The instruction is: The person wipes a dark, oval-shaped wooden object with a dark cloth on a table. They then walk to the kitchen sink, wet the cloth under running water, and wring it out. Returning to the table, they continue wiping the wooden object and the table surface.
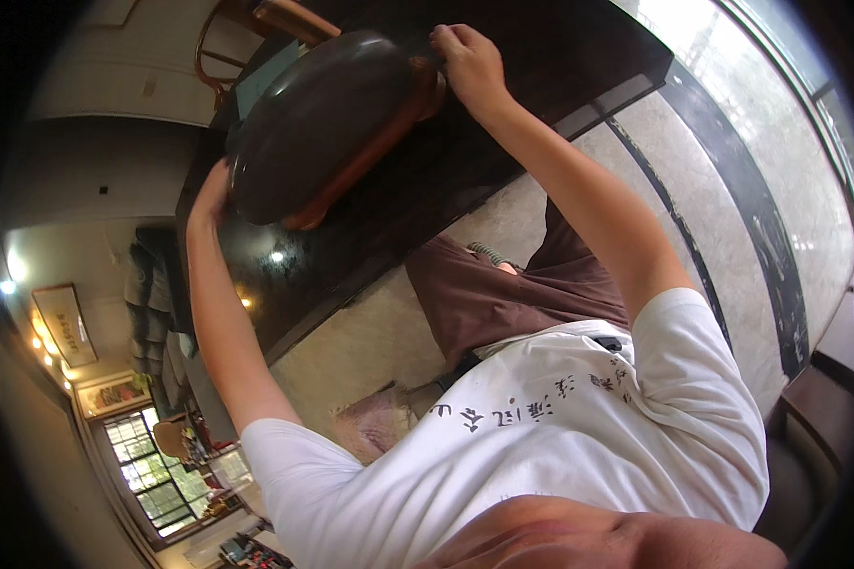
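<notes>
A dark, glossy oval tray or slab [320,121] with a reddish-brown wooden edge and feet lies before me, over a dark tabletop [541,50]. My left hand [215,186] is at its near-left end, its fingers mostly hidden behind the rim. At the opposite end, my right hand [471,62] has its fingers curled in close to the corner. Both arms reach forward around the tray. Whether its feet touch the tabletop or hang just above it, I cannot tell.
A pale blue-green flat item [267,78] shows behind the tray, near a wooden chair [210,53]. Concrete floor [356,334] with dark bands runs below the table's edge. A grey sofa [158,306] stands to the left, and large windows [790,43] line the right.
</notes>
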Demonstrator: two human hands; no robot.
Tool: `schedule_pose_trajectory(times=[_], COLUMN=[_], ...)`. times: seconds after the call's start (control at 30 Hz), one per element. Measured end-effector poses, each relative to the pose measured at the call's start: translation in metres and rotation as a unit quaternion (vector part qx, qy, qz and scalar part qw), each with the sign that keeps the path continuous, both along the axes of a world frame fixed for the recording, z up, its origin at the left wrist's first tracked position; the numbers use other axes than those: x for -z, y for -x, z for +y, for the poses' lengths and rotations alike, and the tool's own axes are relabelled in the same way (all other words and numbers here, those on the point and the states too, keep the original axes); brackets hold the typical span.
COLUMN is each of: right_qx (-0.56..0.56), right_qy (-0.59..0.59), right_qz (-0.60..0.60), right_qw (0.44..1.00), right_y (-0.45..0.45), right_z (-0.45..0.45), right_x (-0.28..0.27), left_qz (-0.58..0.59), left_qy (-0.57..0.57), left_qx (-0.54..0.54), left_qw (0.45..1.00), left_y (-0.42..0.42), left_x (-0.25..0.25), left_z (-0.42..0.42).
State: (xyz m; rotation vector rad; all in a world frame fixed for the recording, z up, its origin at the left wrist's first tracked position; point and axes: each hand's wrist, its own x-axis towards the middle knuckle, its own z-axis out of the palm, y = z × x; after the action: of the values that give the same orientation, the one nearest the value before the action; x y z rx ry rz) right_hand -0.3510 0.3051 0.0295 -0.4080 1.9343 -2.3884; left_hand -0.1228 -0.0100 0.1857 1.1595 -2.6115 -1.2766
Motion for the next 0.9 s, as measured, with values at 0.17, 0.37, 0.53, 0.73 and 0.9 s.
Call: schedule_pose_trajectory(times=[0.17, 0.37, 0.53, 0.73, 0.9], right_qx=[-0.041, 0.016, -0.136, -0.094, -0.121], right_qy=[-0.048, -0.033, -0.09, -0.128, -0.148], right_qz=[0.051, 0.248, 0.227, 0.254, 0.238], right_qw=[0.997, 0.968, 0.96, 0.954, 0.952], right_y=[-0.013, 0.002, -0.017, -0.017, -0.019], right_z=[-0.001, -0.016, -0.011, -0.024, -0.022], right_x=[-0.01, -0.028, -0.096, -0.095, -0.099], left_qz=[0.2, 0.494, 0.523, 0.505, 0.509], left_qy=[-0.116, -0.249, -0.23, -0.21, -0.184], left_qx=[-0.096, -0.242, -0.215, -0.236, -0.245], left_qw=[0.968, 0.797, 0.792, 0.803, 0.804], left_y=[-0.056, -0.022, -0.03, -0.037, -0.043], left_x=[0.052, 0.08, 0.088, 0.093, 0.095], left_z=[-0.025, 0.077, 0.075, 0.057, 0.046])
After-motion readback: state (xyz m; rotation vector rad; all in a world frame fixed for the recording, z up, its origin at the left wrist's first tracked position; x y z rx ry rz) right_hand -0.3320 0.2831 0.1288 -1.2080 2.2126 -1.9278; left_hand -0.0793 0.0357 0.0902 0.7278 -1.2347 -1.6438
